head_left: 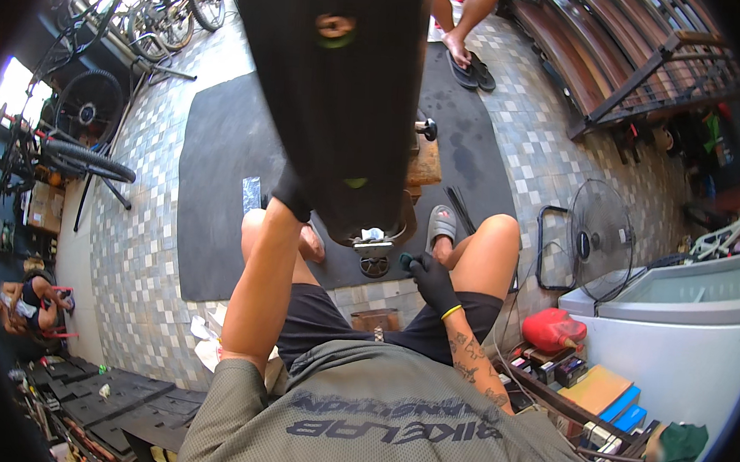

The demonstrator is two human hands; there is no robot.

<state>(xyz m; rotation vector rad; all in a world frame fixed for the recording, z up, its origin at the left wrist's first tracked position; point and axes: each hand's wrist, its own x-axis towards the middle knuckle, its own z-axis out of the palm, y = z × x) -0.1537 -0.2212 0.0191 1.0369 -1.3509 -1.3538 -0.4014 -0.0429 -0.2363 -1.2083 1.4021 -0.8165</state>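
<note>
A long, dark, board-like thing [352,103] rises in front of me, wide at the top and narrower below, with a brass-coloured round hole and a small green mark. At its lower end sit a metal bracket [373,248] and a round dark glossy part [374,268]. My left hand [292,194], in a black glove, is against its left edge; the fingers are hidden behind it. My right hand [433,281], also black-gloved, is closed round a small dark green thing [405,261], just right of the bracket.
Under the work lies a black mat [222,154] with a blue-white packet [251,194]. A wooden block [426,162] stands behind the board. Rightward are a fan [598,236], a red fuel can [554,329] and a white chest freezer [668,351]. Another person's feet [459,54] and bicycles [163,15] are farther off.
</note>
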